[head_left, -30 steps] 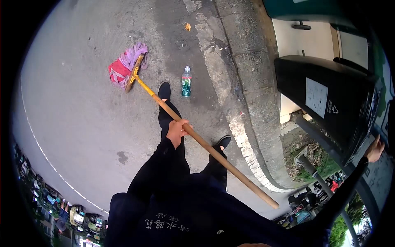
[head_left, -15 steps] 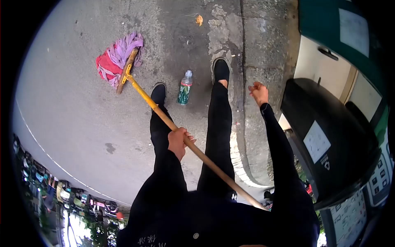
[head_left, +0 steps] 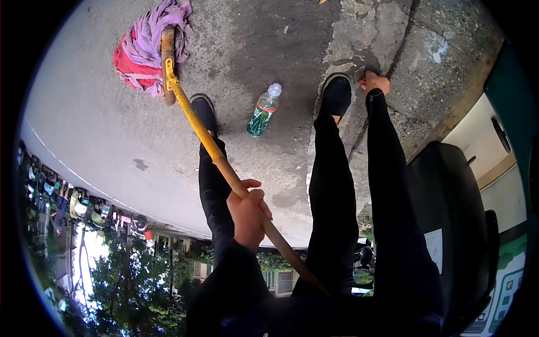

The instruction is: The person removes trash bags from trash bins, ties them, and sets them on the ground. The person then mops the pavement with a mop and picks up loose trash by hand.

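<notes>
My left hand [head_left: 249, 218] is wrapped round the wooden handle of a mop [head_left: 196, 121], whose yellow clamp and purple and red cloth head [head_left: 147, 48] rest on the pavement at the upper left. My right hand [head_left: 375, 84] is low by the ground, just beside my right shoe [head_left: 337, 94], its fingers curled together; anything between them is too small to make out. Between my two shoes a clear bottle with a green label [head_left: 263, 112] lies on the pavement, touched by neither hand.
A black bin [head_left: 449, 208] stands at the right, with a green-topped bin [head_left: 508, 95] and pale panels behind it. Rough kerb stone [head_left: 443, 73] runs along the upper right. Parked scooters [head_left: 84, 205], a person and trees [head_left: 129, 281] are at the lower left.
My right hand has moved from the bins at the right down to the ground by my right shoe. My right foot has stepped forward. My left hand still grips the handle.
</notes>
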Available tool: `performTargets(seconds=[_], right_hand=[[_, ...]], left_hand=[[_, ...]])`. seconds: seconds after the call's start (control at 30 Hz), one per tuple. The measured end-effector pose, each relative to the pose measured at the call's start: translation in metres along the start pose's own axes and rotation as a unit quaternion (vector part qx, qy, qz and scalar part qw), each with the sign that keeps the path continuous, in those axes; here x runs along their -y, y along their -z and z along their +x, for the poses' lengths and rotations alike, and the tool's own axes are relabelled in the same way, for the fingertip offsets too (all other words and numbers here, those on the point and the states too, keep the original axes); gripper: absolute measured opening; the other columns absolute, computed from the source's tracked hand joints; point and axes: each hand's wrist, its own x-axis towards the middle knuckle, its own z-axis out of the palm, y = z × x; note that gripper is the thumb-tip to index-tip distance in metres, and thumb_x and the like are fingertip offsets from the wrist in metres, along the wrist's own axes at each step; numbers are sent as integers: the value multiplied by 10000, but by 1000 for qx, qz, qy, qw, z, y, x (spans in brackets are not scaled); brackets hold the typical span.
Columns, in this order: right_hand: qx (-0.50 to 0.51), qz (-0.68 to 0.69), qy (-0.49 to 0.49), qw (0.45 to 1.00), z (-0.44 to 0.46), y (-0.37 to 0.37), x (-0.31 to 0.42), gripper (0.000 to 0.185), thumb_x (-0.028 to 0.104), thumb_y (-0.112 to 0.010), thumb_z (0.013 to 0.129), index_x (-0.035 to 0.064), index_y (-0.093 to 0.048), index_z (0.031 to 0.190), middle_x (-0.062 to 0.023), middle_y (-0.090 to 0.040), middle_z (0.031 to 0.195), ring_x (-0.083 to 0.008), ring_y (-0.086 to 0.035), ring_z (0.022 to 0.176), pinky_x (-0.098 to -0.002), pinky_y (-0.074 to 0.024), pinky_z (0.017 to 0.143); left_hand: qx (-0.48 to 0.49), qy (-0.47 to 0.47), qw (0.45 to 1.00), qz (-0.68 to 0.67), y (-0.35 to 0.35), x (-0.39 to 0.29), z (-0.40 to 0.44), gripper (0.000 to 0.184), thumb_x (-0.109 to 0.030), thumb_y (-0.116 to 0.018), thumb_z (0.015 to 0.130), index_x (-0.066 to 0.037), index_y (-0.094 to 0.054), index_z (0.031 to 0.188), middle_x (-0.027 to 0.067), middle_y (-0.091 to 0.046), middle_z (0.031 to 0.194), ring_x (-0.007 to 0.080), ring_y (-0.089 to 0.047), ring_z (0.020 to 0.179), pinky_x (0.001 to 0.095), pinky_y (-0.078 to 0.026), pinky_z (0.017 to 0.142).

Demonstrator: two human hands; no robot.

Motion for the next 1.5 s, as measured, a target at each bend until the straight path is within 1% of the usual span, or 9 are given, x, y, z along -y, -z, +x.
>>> performTargets(seconds=[0.03, 0.13, 0.33, 0.77, 1.07, 1.13, 1.3, 1.4, 1.5], right_hand=[[-33, -49, 18, 998, -1, -3, 0, 347, 271, -707, 744, -72, -692, 696, -183, -721, 835, -265, -714, 755, -372, -567, 687], [-224, -186, 241, 926, -47, -16, 40, 395, 311, -725, 687, 16, -708, 950, -212, -710, 891, -389, -687, 869, -451, -539, 779], [-108, -123, 587, 793, -76, -76, 164, 223, 220, -664, 726, 91, -719, 899, -158, -648, 905, -367, -638, 851, -453, -510, 783], [-102, -306, 666, 673, -99, -94, 181, 117, 157, -653, 781, 53, -640, 833, -173, -590, 956, -399, -634, 750, -505, -522, 676], [-36, -53, 493, 868, -318, 221, 79, 107, 9, -649, 743, 13, -654, 850, -128, -612, 864, -266, -610, 754, -331, -501, 703], [-130, -9, 543, 830, -382, 345, 128, 91, -9, -660, 764, -1, -649, 854, -82, -611, 880, -194, -592, 801, -299, -501, 721], [-605, -123, 664, 422, -516, 701, 267, 127, 48, -684, 862, 61, -707, 986, -99, -641, 916, -174, -638, 734, -290, -541, 679], [-755, -131, 511, 390, -506, 874, 314, 275, 302, -683, 885, 101, -709, 1071, -131, -662, 1006, -260, -669, 881, -365, -557, 752], [-690, -382, 303, 534, -414, 994, 343, 584, 524, -633, 862, 103, -592, 1265, -191, -578, 1284, -415, -556, 1144, -495, -454, 965]], left_hand=[[-1, 5, 1000, -2, -1, -3, -4, 195, 1, -534, 782, 9, -526, 977, 43, -474, 542, 162, -470, 369, 302, -392, 373], [-12, 2, 1000, -14, -5, -3, -4, 182, 6, -533, 781, 6, -521, 962, 44, -474, 545, 164, -473, 369, 300, -388, 366], [-16, 5, 1000, -14, -13, -9, -8, 150, 15, -531, 779, 3, -516, 928, 52, -482, 559, 173, -474, 365, 299, -388, 356], [-9, -6, 999, -34, -13, -14, -8, 122, 20, -520, 787, 20, -517, 909, 61, -496, 583, 177, -493, 370, 313, -414, 351], [-22, -17, 1000, -4, 2, 4, -3, 66, -86, -550, 816, -20, -546, 812, 65, -488, 615, 216, -499, 474, 365, -458, 450], [21, -52, 998, -10, 16, 20, 13, 80, -92, -567, 808, -24, -533, 784, 66, -481, 621, 223, -505, 495, 373, -467, 467], [115, -11, 989, -95, 33, 23, -44, 61, -60, -543, 844, -57, -484, 860, 60, -473, 692, 208, -497, 552, 453, -520, 514], [144, -55, 982, -108, 26, 52, -66, 155, -54, -504, 881, -85, -425, 1011, 63, -467, 724, 212, -483, 531, 483, -528, 492], [138, -63, 984, -97, 18, 72, -91, 94, -69, -498, 887, -83, -453, 968, 66, -481, 737, 229, -503, 558, 469, -526, 507]])
